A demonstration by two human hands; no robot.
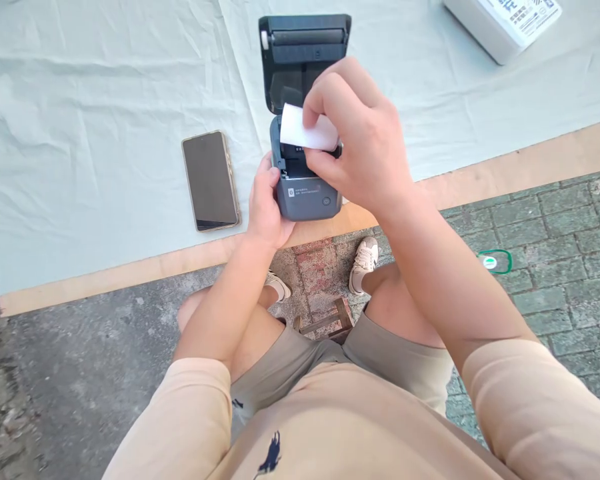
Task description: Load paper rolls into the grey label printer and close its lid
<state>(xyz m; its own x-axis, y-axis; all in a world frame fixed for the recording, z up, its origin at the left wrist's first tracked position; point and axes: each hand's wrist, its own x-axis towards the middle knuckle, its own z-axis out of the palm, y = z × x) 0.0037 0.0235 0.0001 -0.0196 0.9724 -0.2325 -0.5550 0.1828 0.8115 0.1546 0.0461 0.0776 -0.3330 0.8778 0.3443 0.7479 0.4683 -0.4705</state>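
A small dark grey label printer point(307, 197) sits near the table's front edge with its lid point(300, 53) swung open and away from me. My left hand point(266, 207) grips the printer's left side. My right hand point(353, 137) holds a white paper roll point(300, 128) just above the open paper bay, fingers curled over it. Part of the bay is hidden by that hand.
A phone point(210, 180) lies screen up, left of the printer, on the pale cloth point(80, 133). A white box point(505, 23) stands at the back right. The wooden table edge point(130, 270) runs in front. Below are my knees, shoes, a wooden stool and paving.
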